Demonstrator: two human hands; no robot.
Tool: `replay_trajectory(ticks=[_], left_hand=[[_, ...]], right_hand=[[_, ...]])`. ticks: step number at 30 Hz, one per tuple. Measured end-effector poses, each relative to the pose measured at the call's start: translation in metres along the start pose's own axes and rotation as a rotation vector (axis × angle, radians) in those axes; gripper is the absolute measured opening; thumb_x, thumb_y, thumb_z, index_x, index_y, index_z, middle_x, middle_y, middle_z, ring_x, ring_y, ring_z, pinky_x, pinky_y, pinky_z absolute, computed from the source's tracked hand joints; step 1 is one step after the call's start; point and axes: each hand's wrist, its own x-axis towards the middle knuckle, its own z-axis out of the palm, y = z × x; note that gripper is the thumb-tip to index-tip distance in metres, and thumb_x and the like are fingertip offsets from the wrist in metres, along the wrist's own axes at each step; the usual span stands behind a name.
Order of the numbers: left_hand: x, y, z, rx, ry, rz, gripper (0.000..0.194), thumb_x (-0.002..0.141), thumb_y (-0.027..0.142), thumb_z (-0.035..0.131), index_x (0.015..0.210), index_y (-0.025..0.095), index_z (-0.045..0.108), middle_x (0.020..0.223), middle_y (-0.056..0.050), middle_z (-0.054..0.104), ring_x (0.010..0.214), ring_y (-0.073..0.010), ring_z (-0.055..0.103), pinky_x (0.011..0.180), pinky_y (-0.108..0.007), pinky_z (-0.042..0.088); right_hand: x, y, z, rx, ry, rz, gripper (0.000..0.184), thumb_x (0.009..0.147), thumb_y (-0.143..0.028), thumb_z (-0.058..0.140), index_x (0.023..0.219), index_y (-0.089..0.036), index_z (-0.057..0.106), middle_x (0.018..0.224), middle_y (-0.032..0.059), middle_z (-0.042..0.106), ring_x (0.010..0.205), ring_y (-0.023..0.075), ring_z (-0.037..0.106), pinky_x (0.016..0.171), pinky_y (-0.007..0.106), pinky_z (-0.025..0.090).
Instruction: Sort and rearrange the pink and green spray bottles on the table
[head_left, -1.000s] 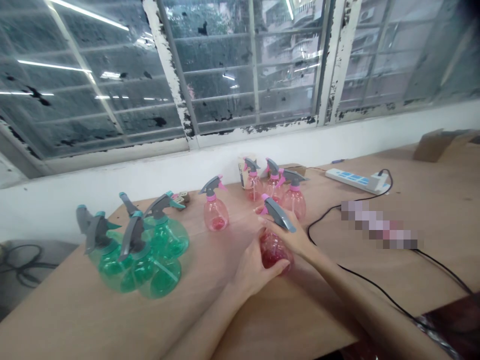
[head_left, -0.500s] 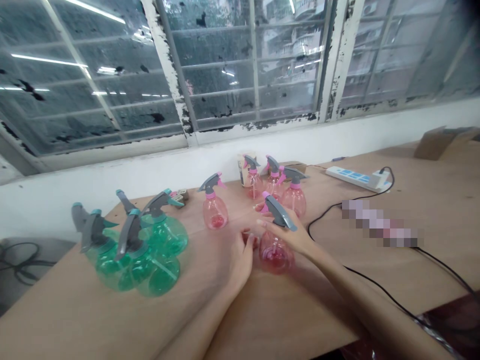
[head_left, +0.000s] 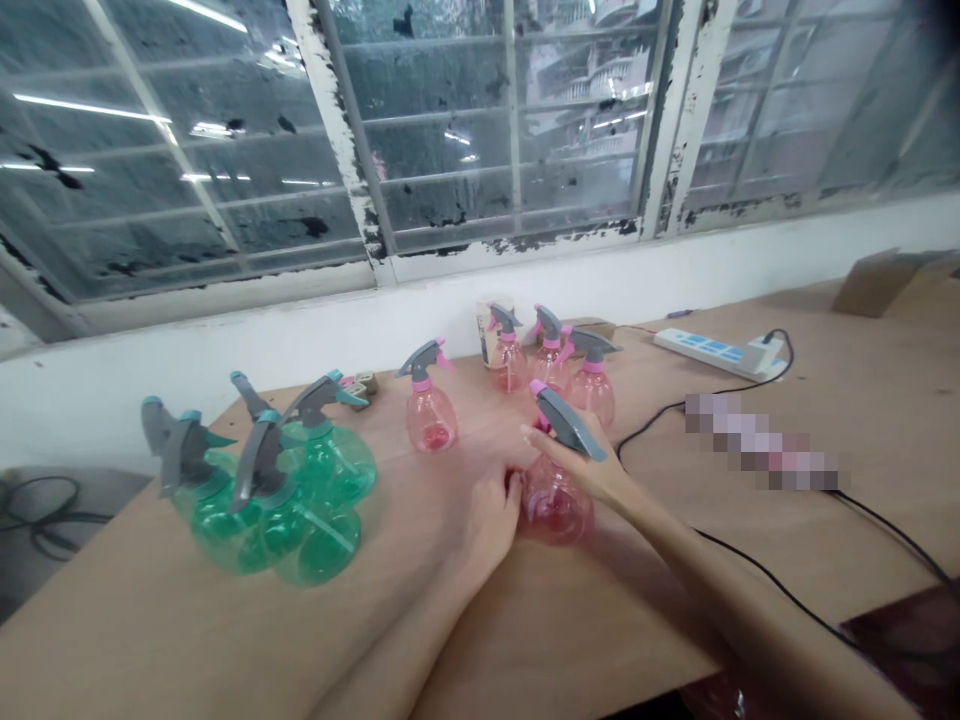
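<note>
A clear pink spray bottle (head_left: pixel 556 508) with a grey and pink trigger head stands upright on the table in front of me. My right hand (head_left: pixel 581 455) is closed around its neck, just under the trigger head. Against the bottle's lower left side rest the curled fingers of my left hand (head_left: pixel 495 512); the fingertips are partly hidden. Another pink spray bottle (head_left: pixel 432 418) stands apart, farther back to the left. Behind my right hand is a group of pink spray bottles, the nearest one (head_left: pixel 592 388) partly covered by it.
Several green spray bottles (head_left: pixel 319 545) cluster on the left of the wooden table (head_left: pixel 247 650). A white power strip (head_left: pixel 709 352) with a plugged-in adapter and black cable (head_left: pixel 757 570) lies to the right. A cardboard box (head_left: pixel 874 285) sits at the far right, below the windows.
My left hand has moved slightly right, up against the pink bottle. The fingers of my right hand have closed in around the bottle's neck. The other bottles stay put.
</note>
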Motion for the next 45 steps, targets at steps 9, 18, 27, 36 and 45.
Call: replay_trajectory(ticks=[9,18,27,36,45], left_hand=[[-0.001,-0.004,0.006,-0.009,0.024,0.002,0.024,0.092,0.028,0.038,0.098,0.021,0.06,0.095,-0.007,0.069,0.091,-0.0224,0.065,0.085,-0.038,0.048],[-0.003,0.0,0.004,0.011,0.03,0.0,0.024,0.092,0.025,0.037,0.102,0.02,0.059,0.097,-0.008,0.069,0.091,-0.0235,0.065,0.085,-0.04,0.048],[-0.002,0.001,0.004,0.004,0.023,0.012,0.03,0.093,0.024,0.035,0.11,0.018,0.058,0.103,-0.01,0.068,0.098,-0.0227,0.063,0.091,-0.039,0.046],[-0.003,0.004,0.003,0.031,0.041,0.034,0.034,0.092,0.02,0.034,0.118,0.015,0.057,0.11,-0.012,0.067,0.103,-0.023,0.063,0.093,-0.038,0.046],[-0.004,0.004,0.005,0.091,0.022,0.041,0.042,0.091,0.02,0.034,0.128,0.013,0.051,0.11,-0.013,0.068,0.101,-0.0251,0.064,0.09,-0.04,0.048]], right_hand=[[-0.003,0.008,-0.001,0.063,-0.04,0.024,0.014,0.08,-0.034,0.063,0.085,-0.022,0.06,0.079,-0.0006,0.064,0.068,0.0156,0.06,0.063,0.029,0.05],[-0.005,0.009,0.0,0.129,-0.065,0.041,0.029,0.077,-0.031,0.068,0.104,-0.025,0.06,0.106,0.0038,0.067,0.096,0.0226,0.065,0.087,0.04,0.052],[-0.006,0.01,0.002,0.134,-0.018,0.026,0.042,0.077,-0.035,0.068,0.117,-0.027,0.058,0.112,0.0045,0.067,0.102,0.0243,0.065,0.091,0.042,0.052],[-0.005,0.008,0.001,0.102,-0.013,-0.032,0.026,0.078,-0.03,0.067,0.102,-0.024,0.059,0.1,0.0027,0.067,0.091,0.0201,0.064,0.084,0.035,0.051],[-0.006,0.006,-0.005,-0.004,-0.005,0.013,0.014,0.079,-0.029,0.063,0.072,-0.02,0.055,0.063,-0.0023,0.056,0.061,0.0143,0.055,0.055,0.026,0.043]])
